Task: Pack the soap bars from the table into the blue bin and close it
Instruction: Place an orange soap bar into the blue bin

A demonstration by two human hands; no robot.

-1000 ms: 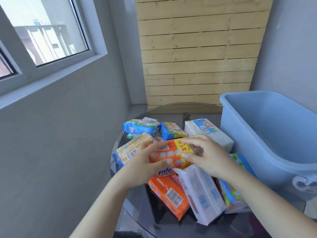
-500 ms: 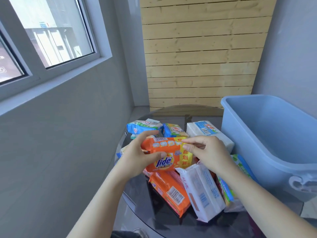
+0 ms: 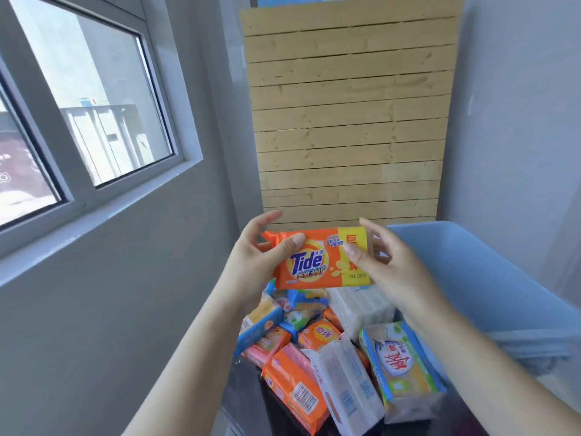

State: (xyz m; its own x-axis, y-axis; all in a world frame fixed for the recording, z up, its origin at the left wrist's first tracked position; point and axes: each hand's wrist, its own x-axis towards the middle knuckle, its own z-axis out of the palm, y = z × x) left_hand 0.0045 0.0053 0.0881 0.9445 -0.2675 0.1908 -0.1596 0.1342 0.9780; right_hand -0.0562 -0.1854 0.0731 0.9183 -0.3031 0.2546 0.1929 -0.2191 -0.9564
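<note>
An orange and yellow Tide soap pack (image 3: 317, 265) is held up in the air above the pile, label facing me. My left hand (image 3: 254, 256) grips its left end and my right hand (image 3: 382, 262) grips its right end. Below lie several wrapped soap bars on the dark glass table (image 3: 242, 394): an orange pack (image 3: 295, 394), a white pack (image 3: 349, 388), a green and blue pack (image 3: 399, 369) and more behind. The open blue bin (image 3: 490, 278) stands to the right of the pile; no lid is in view.
A grey wall with a window (image 3: 78, 121) runs along the left. A wooden slatted panel (image 3: 349, 114) leans against the far wall behind the table. The grey right wall stands close behind the bin.
Both hands have lifted the Tide pack off the pile and raised it up in front of me. The view has tilted upward.
</note>
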